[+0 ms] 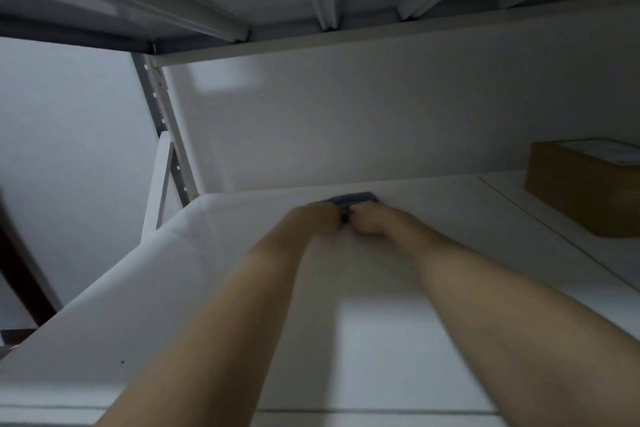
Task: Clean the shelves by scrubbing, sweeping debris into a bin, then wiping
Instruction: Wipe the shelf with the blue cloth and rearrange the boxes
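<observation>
Shelf [381,322]: white and flat, running left from the box [585,187]; a thin seam lies just left of the box.
Blue item [356,198]: well left of the box, at the shelf's back edge against the wall [346,121]; too blurred to tell cloth from brush.
Left hand [322,217]: fingers curled on the item's near edge, farther from the box.
Right hand [369,220]: also curled on that edge, nearer the box; the 2 hands almost touch.
Box: brown cardboard, resting on the shelf.
</observation>
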